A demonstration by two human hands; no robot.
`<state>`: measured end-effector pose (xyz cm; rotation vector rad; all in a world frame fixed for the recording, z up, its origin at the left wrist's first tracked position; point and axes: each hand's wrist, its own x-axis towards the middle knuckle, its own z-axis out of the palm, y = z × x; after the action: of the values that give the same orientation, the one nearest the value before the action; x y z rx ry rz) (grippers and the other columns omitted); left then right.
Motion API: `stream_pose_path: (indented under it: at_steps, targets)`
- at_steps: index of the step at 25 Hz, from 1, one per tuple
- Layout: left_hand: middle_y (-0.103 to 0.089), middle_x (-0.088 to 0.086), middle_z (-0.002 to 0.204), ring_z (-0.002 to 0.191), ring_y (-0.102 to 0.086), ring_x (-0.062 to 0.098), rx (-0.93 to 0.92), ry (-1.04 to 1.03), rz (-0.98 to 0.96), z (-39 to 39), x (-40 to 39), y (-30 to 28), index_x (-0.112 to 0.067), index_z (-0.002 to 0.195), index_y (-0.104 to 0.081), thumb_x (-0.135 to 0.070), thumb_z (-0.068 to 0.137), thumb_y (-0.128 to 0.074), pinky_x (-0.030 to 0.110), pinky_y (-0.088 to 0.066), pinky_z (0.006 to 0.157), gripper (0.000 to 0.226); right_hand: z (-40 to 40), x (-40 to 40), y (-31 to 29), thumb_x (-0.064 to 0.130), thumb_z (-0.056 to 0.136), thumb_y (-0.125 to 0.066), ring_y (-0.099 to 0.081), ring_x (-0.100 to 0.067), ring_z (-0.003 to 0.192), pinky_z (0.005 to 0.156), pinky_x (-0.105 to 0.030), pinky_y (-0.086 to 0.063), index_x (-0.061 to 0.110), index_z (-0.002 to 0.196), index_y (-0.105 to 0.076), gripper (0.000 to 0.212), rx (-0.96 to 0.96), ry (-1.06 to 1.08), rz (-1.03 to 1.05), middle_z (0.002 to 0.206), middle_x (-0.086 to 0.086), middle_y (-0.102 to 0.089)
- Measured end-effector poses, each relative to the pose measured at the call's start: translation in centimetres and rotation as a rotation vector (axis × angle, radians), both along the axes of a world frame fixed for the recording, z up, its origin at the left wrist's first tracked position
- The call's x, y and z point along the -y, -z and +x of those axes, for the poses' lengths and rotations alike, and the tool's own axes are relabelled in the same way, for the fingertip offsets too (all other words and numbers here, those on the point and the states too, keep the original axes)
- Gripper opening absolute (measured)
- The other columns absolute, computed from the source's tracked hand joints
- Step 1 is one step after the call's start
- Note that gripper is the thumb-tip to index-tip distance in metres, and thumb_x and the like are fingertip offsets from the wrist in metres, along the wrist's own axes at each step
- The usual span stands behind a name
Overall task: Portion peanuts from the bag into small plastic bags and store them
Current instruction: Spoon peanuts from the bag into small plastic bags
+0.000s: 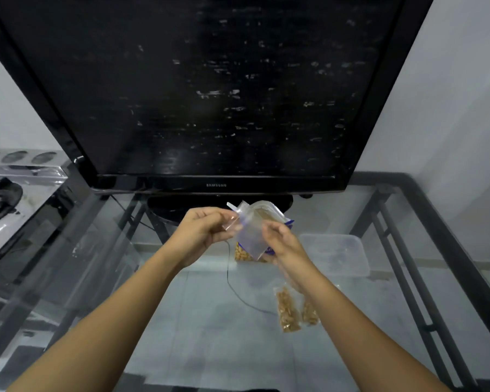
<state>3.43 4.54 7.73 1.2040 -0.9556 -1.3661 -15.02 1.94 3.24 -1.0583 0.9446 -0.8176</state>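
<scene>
The one piece of legible writing is "SAMSUNG" in pale capitals on the lower bezel of the television (pixel 198 89), a glossy black flat screen whose dark panel is flecked with pale streaks. It stands on a glass table (pixel 181 329) with a clear top and a dark metal frame of straight bars, through which pale floor tiles and a thin black cable (pixel 232 284) show. Above the table, the left hand (pixel 201 233) pinches the top edge of an empty small plastic bag (pixel 251 239), thin, clear and rectangular, with a whitish strip along its mouth. The right hand (pixel 283 244) is curled at the bag's lower right side with fingers bent; whether it truly grips the film I cannot tell. Just behind both hands sits the peanut bag (pixel 245 254), clear plastic with blue printing too blurred to read, tan nuts visible at its base. Nearer the camera, two filled small bags (pixel 287 312) lie flat on the glass side by side, lumpy with brown peanuts. To the right rests a translucent rectangular plastic container (pixel 340 253) with rounded corners. At far left is a shiny metallic surface (pixel 14 193) with round holes.
</scene>
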Motion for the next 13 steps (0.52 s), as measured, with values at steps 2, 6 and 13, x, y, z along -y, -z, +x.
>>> stream_pose_path:
  at_steps: [2, 6, 13]
  targets:
    - [-0.074, 0.007, 0.077, 0.075, -0.071, 0.014, 0.002, 0.058, -0.017, 0.1, 0.3, -1.0, 0.001, 0.085, -0.071, 0.009, 0.088, -0.046, 0.021, -0.057, 0.063, 0.026, 0.7, 0.3, -0.5, 0.043, 0.063, -0.07, -0.063, -0.014, 0.101, 0.08, -0.03, -0.055, 0.018, 0.122, -0.048, 0.067, 0.052, -0.035, 0.041, 0.123, -0.003, -0.058]
    - [-0.074, 0.009, 0.08, 0.075, -0.072, 0.017, 0.001, 0.124, -0.005, 0.7, 0.8, -1.9, -0.006, 0.082, -0.074, 0.003, 0.079, -0.061, 0.025, -0.06, 0.067, 0.016, 1.4, 1.2, -0.9, 0.032, 0.063, -0.078, -0.065, -0.02, 0.099, 0.075, -0.027, -0.053, 0.024, 0.12, -0.046, 0.066, 0.083, 0.0, 0.043, 0.117, -0.01, -0.063]
    - [-0.067, 0.004, 0.068, 0.059, -0.056, 0.009, 0.29, 0.097, -0.02, 1.7, 2.3, -0.7, -0.01, 0.109, -0.065, -0.006, 0.083, -0.064, 0.02, -0.047, 0.059, 0.026, -1.1, 3.4, -2.5, 0.026, 0.081, -0.069, -0.067, -0.013, 0.086, 0.082, -0.027, -0.051, 0.039, 0.141, -0.021, 0.078, -0.303, -0.156, -0.232, 0.084, -0.004, -0.072]
